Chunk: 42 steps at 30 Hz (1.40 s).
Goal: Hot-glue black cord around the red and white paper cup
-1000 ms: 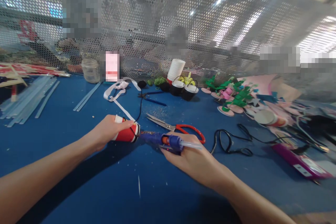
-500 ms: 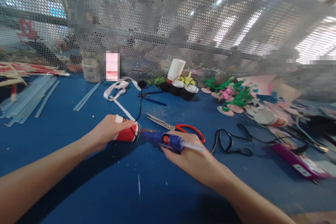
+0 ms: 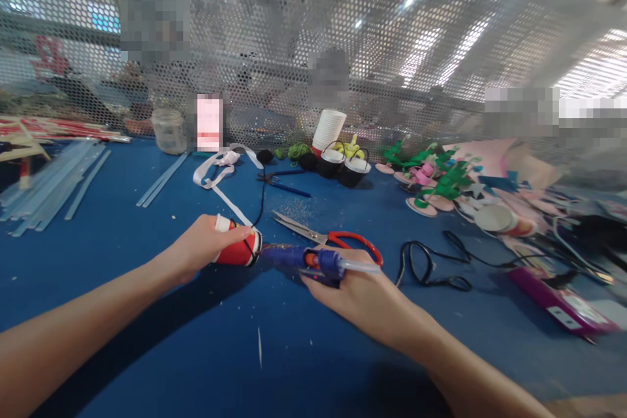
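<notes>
My left hand (image 3: 203,245) grips a red and white paper cup (image 3: 238,252) lying on its side, its thumb along the top. Black cord (image 3: 261,199) crosses the cup near its right end, and a white ribbon (image 3: 234,204) runs from there to a loose coil behind. Wrapped in my right hand (image 3: 360,290) is a blue hot glue gun (image 3: 298,258) with a clear glue stick out of its back. Its nozzle points left, right by the cup's end; whether it touches I cannot tell. Scissors with red handles (image 3: 316,235) lie just beyond the gun.
Pliers (image 3: 287,183), two small black buckets (image 3: 354,171) and stacked white cups (image 3: 329,130) stand or lie farther back. Clear glue sticks (image 3: 53,186) are piled left, near a glass jar (image 3: 169,132). On the right are a black cable (image 3: 416,268) and a purple power strip (image 3: 558,304).
The glue gun has turned slightly in my right hand, its nozzle shifting a little at the cup's end. My left hand and the cup have hardly moved.
</notes>
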Tool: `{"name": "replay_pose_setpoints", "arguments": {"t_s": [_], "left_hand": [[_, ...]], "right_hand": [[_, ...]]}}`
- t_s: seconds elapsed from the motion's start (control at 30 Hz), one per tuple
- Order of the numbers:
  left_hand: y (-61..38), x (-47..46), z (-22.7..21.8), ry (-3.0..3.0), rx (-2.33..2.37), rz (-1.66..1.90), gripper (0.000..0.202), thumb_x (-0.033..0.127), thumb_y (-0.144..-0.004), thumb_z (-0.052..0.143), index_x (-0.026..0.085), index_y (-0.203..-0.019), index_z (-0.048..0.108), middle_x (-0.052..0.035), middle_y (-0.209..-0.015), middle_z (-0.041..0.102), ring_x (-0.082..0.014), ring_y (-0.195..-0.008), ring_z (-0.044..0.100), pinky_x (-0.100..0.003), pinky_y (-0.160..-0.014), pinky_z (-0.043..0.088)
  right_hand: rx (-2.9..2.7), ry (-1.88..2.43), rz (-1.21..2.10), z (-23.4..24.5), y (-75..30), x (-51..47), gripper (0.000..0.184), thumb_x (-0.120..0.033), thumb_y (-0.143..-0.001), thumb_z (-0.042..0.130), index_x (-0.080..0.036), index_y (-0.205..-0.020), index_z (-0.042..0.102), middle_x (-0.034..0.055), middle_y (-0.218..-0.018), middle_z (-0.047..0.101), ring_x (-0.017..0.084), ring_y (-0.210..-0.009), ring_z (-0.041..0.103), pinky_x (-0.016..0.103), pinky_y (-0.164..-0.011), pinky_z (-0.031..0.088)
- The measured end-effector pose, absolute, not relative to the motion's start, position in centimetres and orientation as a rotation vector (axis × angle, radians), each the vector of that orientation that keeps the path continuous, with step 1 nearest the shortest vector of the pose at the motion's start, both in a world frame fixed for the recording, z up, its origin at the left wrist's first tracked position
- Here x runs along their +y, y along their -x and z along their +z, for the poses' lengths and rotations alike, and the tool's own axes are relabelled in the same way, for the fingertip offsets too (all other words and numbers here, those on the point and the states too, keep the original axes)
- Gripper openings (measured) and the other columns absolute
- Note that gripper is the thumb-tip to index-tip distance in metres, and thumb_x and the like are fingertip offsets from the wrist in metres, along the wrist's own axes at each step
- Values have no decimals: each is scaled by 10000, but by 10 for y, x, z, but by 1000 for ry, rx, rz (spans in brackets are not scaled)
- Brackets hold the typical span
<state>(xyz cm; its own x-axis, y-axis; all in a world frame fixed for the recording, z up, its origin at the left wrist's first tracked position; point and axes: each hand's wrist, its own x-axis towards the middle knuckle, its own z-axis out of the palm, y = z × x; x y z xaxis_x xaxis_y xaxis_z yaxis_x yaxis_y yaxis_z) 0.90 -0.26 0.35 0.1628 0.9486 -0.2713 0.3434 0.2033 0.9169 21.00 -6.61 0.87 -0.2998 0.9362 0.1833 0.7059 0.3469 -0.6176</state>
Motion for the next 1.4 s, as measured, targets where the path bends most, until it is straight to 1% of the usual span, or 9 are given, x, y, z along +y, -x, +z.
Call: {"name": "replay_pose_setpoints", "arguments": {"t_s": [0.1, 0.3, 0.47, 0.73, 0.87, 1.0, 1.17, 1.4], "left_hand": [[-8, -2, 2, -1369, 1364, 685, 335, 435, -541, 624, 116, -642, 640, -28, -520, 598, -162, -489, 514, -250, -445, 309], [-7, -1, -1, -1390, 1350, 687, 339, 428, -546, 625, 115, -674, 652, -41, -552, 616, -175, -523, 530, -254, -455, 326], [-7, -2, -1, -1393, 1344, 690, 326, 430, -544, 622, 124, -654, 649, -26, -519, 607, -166, -491, 524, -249, -440, 318], [-7, -2, -1, -1420, 1377, 692, 306, 428, -531, 636, 135, -618, 651, -21, -503, 599, -161, -483, 513, -244, -428, 303], [-7, -3, 0, -1434, 1360, 689, 310, 438, -540, 629, 138, -618, 648, -14, -495, 593, -150, -463, 498, -240, -418, 291], [-6, -3, -1, -1462, 1368, 689, 316, 440, -544, 623, 134, -621, 648, -13, -485, 584, -148, -459, 489, -238, -416, 284], [-6, -3, -2, -1512, 1350, 668, 345, 458, -579, 597, 120, -633, 642, -16, -496, 580, -129, -440, 460, -227, -406, 257], [-6, -3, -3, -1505, 1383, 634, 372, 470, -577, 596, 113, -672, 640, -26, -537, 598, -123, -440, 455, -222, -397, 242]], "right_hand": [[-2066, 1430, 550, 6, -211, -63, 124, -155, -701, 463, -176, -579, 465, -28, -527, 465, 90, -486, 390, 198, -451, 328], [-2044, 1463, 453, 6, -211, -60, 93, -172, -682, 485, -176, -591, 501, -8, -549, 519, 114, -519, 465, 211, -487, 368], [-2063, 1473, 549, 11, -210, -65, 123, -175, -688, 465, -181, -567, 484, -34, -504, 475, 88, -455, 422, 193, -433, 345], [-1978, 1555, 502, 13, -207, -59, 183, -208, -675, 478, -189, -512, 399, -55, -429, 361, 70, -402, 331, 194, -392, 295], [-1972, 1636, 571, 15, -208, -61, 141, -240, -663, 490, -186, -544, 437, -39, -461, 412, 83, -424, 370, 200, -394, 308], [-1931, 1680, 668, 12, -211, -61, 128, -270, -680, 482, -186, -588, 454, -46, -441, 421, 78, -365, 383, 196, -346, 289], [-1910, 1635, 709, 10, -211, -56, 168, -241, -697, 474, -182, -543, 438, -51, -410, 421, 79, -359, 428, 185, -346, 297], [-1925, 1605, 753, 14, -213, -60, 131, -226, -695, 475, -182, -582, 426, -60, -451, 438, 69, -363, 438, 173, -352, 312]]}}
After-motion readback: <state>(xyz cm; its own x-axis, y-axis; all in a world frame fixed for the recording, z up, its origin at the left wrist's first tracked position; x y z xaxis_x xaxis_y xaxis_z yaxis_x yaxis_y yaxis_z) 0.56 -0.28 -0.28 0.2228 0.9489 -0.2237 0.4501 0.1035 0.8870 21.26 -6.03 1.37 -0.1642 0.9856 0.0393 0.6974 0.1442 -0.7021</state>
